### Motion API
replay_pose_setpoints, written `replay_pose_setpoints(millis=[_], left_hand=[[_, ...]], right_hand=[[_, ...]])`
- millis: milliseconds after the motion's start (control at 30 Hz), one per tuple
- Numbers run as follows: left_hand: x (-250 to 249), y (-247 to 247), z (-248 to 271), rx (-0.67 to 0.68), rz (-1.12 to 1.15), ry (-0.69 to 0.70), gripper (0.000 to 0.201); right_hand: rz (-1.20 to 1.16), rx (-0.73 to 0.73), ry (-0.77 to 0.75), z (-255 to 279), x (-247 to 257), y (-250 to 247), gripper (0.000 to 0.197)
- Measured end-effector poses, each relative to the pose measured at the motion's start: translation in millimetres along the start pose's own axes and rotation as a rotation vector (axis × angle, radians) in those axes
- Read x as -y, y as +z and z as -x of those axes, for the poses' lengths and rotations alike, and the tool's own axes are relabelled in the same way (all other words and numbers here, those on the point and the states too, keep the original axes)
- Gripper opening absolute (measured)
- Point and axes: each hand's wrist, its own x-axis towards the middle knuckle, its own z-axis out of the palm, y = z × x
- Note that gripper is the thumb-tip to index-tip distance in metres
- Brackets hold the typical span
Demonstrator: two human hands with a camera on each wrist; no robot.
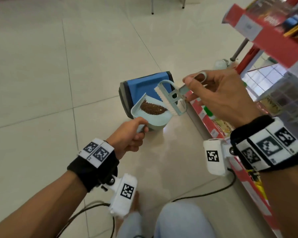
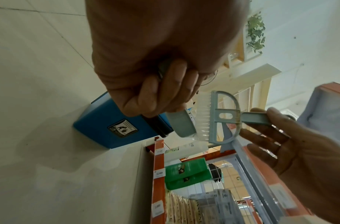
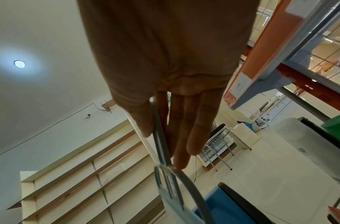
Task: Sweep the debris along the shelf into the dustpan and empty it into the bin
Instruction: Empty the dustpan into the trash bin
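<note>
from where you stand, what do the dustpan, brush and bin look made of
Dustpan: pale blue moulded plastic, smooth matte walls, likely.
Brush: same pale plastic frame with cut-outs; white bristles look synthetic.
Bin: blue plastic body with dark trim, slight sheen.
Debris: brown granules, material unclear.

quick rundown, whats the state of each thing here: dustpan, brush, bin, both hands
dustpan: held off the floor, loaded with brown debris, not yet emptied
brush: held up, bristles at the dustpan's edge
bin: blue, on the floor beside the shelf, lid looks closed
left hand: grips the dustpan handle
right hand: pinches the brush handle, other fingers extended
</note>
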Motion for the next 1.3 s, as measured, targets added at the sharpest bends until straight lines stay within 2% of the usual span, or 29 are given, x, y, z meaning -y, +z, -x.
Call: replay_pose_setpoints(millis=[133,333,467,600,733,900,1000,1133,1300], left_hand=[[-17,-20,-25,0.054,0.039,-0.058,0.025],[-46,-42,-51,0.177,0.116,-0.191,0.025],[-57,-49,-67,0.263,0.202,-0.256,0.025],[-57,-44,-77,0.250,0.352,-0.282,0.024],[-61,-38,-79,0.200,0.342,-0.312,0.029],[-78,-38,-80,0.045,0.012,-0.362,0.038],[-85,-28,-80,-0.097,-0.256,-0.316,0.028],[-90,-18,-84,-0.264,-0.578,-0.133,0.028],[-105,-19,-86,-0.454,-1.148,0.197,0.033]], right_hand=[[0.059,0.050,-0.018,-35,-10,22,0.022],[0.088,0.225,0.040,-87,-17,41,0.021],[0.094,0.226,0.013,-103,-24,41,0.018],[0.096,0.175,-0.036,-105,-28,37,0.020],[0.109,0.241,-0.046,-102,-30,37,0.021],[0.119,0.285,-0.026,-103,-36,39,0.017],[0.166,0.318,-0.044,-103,-40,42,0.015],[0.158,0.332,-0.065,-101,-45,45,0.013],[0.166,0.345,-0.086,-102,-47,47,0.013]])
